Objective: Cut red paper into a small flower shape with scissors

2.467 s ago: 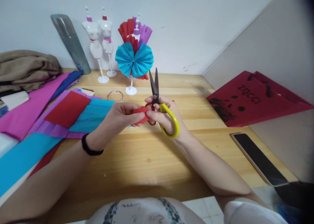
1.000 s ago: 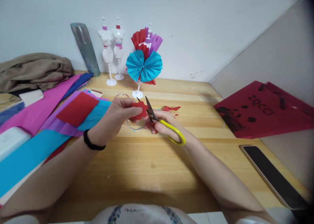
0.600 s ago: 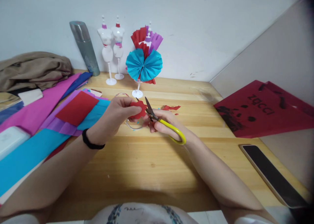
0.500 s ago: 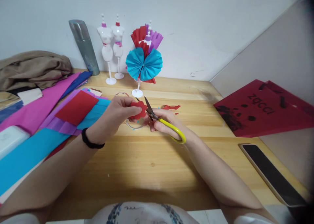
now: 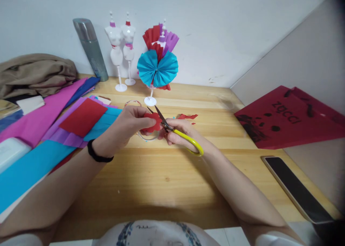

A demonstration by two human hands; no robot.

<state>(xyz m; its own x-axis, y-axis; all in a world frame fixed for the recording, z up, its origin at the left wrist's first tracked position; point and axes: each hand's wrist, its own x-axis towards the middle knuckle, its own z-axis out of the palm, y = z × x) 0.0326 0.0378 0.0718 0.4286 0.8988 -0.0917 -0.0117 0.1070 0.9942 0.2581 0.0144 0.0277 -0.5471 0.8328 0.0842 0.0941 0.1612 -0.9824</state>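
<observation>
My left hand pinches a small red paper piece with a scalloped edge, thumb on top. In my right hand is a pair of scissors with yellow handles and dark blades. The blades are spread and lie at the paper's upper right edge, pointing up and left. Some of my right fingers are hidden under the scissors. Beneath my hands, part of a roll of clear tape shows on the table. Red paper scraps lie just beyond my right hand.
Behind stand two white mannequins and one dressed in pleated paper, beside a thermos. Coloured paper sheets and brown cloth cover the left. On the right are a red bag and a phone.
The whole view has shifted slightly, with things sitting a little higher and further left. Both hands keep their holds on the red paper and the scissors, almost unmoved.
</observation>
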